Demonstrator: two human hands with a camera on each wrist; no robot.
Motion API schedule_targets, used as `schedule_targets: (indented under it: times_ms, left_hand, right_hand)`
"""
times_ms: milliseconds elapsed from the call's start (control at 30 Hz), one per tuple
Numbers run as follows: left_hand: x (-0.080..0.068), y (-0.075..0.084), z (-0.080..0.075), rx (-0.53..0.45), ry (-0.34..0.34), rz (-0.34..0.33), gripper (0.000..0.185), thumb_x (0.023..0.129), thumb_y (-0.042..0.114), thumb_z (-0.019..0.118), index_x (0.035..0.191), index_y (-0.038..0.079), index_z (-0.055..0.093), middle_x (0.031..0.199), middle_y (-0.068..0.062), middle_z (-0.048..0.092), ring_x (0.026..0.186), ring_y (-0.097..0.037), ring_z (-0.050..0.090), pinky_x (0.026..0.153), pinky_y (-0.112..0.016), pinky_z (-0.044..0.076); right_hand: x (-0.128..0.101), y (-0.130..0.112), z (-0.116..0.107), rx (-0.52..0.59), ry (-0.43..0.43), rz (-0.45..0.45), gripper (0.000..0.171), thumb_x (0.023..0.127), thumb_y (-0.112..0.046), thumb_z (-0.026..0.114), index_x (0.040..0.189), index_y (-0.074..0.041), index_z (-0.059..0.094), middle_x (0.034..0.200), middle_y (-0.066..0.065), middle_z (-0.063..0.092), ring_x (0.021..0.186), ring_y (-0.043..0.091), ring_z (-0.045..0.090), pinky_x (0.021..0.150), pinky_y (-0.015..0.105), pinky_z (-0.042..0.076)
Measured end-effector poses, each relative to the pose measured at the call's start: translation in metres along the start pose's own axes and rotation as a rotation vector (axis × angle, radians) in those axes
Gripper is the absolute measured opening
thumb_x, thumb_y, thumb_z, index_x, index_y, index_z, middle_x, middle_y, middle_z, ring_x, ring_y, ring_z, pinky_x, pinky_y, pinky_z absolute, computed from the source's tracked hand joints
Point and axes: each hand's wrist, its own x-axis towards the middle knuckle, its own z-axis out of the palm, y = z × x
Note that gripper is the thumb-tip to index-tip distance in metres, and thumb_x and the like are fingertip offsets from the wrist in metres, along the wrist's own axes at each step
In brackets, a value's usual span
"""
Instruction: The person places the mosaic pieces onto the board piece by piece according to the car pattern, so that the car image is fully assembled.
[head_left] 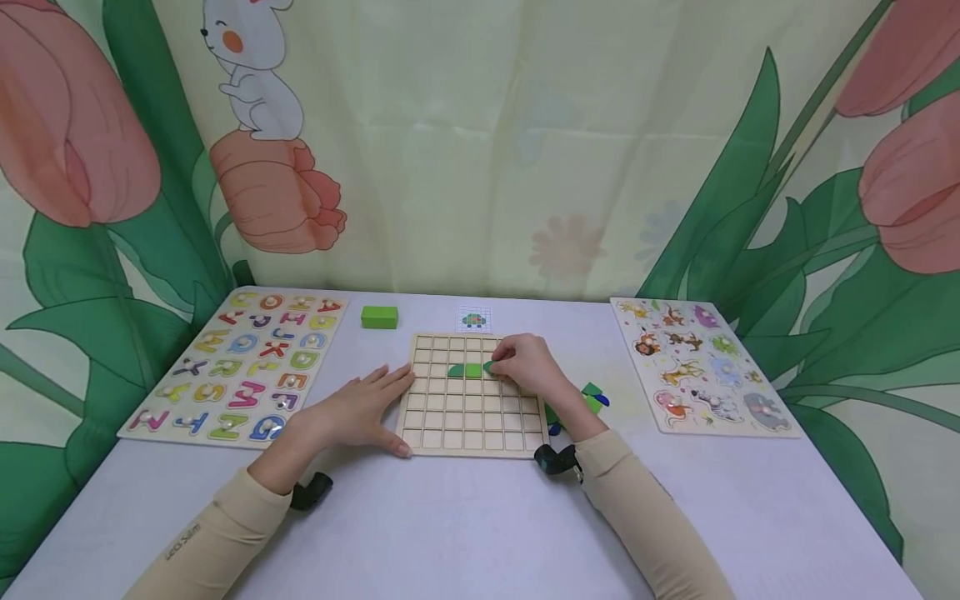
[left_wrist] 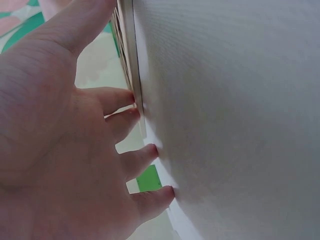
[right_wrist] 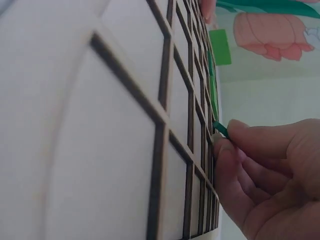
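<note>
A wooden grid board [head_left: 474, 456] lies flat on the white table. My left hand [head_left: 363, 412] rests along its left side, fingers and thumb spread and straight, touching the edge. In the right wrist view, the thumb and fingertips of my right hand [right_wrist: 265, 165] pinch a small dark green piece [right_wrist: 220, 129] at the grid. Within the grid's upper part sit a light green square tile [head_left: 472, 371] and, left of it, a dark green piece with a curved side [head_left: 456, 371]. The pinched piece is just right of the square, partly hidden by my fingers.
Loose green and blue pieces [head_left: 592, 390] lie right of the board, partly behind my right forearm. Behind the board are a printed pattern card [head_left: 474, 319] and a green block [head_left: 379, 317]. A letter puzzle [head_left: 247, 367] stands left, an animal puzzle [head_left: 697, 367] right.
</note>
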Motion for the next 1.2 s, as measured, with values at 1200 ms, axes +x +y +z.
schedule_targets:
  times_ms: [1200]
  left_hand:
    - [-0.002, 0.001, -0.003, -0.008, 0.004, 0.009, 0.121, 0.066, 0.07, 0.078, 0.158, 0.012, 0.025, 0.168, -0.006, 0.019, 0.154, -0.041, 0.015, 0.116, -0.07, 0.02]
  right_hand:
    - [-0.002, -0.007, 0.008, -0.282, -0.004, -0.036, 0.013, 0.087, -0.018, 0.076, 0.079, -0.011, 0.068, 0.076, 0.002, 0.066, 0.067, 0.016, 0.056, 0.061, 0.026, 0.045]
